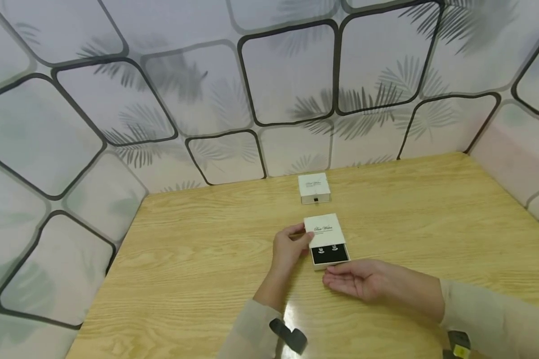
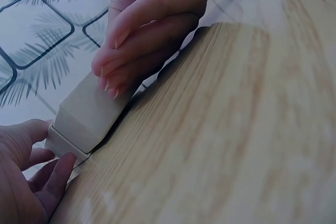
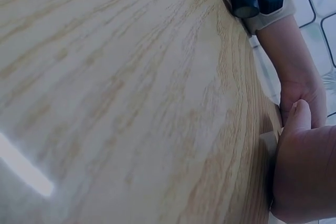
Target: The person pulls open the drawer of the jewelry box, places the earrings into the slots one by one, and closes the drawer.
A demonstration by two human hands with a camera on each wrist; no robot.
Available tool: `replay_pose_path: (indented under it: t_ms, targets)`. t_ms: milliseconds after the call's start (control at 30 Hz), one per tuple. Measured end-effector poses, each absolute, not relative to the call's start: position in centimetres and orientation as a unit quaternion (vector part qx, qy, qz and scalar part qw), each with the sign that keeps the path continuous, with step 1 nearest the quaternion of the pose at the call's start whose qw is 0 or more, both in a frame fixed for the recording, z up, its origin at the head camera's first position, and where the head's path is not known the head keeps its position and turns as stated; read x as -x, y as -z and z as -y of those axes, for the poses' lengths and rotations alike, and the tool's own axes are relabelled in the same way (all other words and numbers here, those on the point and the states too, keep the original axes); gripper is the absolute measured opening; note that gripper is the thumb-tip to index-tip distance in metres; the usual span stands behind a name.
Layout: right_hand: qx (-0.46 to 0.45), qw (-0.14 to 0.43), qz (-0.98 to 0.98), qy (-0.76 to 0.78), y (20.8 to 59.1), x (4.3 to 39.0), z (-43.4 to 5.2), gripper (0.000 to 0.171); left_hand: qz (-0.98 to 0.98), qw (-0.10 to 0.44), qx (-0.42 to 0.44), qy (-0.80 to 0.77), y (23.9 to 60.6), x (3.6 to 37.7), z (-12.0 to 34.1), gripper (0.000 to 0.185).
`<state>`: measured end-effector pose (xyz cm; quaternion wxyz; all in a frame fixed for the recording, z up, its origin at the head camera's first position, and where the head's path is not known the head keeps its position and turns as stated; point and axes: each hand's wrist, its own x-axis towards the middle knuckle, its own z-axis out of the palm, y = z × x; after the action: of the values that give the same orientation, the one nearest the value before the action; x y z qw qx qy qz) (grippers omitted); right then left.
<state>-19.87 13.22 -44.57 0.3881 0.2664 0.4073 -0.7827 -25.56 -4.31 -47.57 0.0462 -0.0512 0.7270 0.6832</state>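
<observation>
A small white gift box (image 1: 325, 229) lies on the wooden table (image 1: 184, 259). Its drawer (image 1: 330, 255) is slid partly out toward me and shows a black insert with two small earrings (image 1: 328, 248). My left hand (image 1: 292, 245) grips the box's sleeve from the left, fingers curled over its top (image 2: 142, 40). My right hand (image 1: 355, 279) is at the drawer's front end; in the left wrist view its thumb and a finger (image 2: 55, 174) pinch that end (image 2: 65, 145). The right wrist view shows mostly tabletop and both hands at the right edge.
A second, closed white box (image 1: 314, 188) of the same kind sits farther back near the wall. Patterned panels with leaf prints (image 1: 287, 75) enclose the table at the back and on both sides. Wrist-worn devices (image 1: 289, 336) show on the sleeves.
</observation>
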Motion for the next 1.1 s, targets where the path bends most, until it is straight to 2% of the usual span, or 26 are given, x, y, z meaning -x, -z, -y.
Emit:
replay_pose_path:
  t_ms: [1100]
  targets:
    - [-0.271, 0.406, -0.388, 0.782, 44.56, 20.75, -13.35, 0.012, -0.717, 0.046, 0.024, -0.695, 47.94, 25.74, 4.24, 0.035]
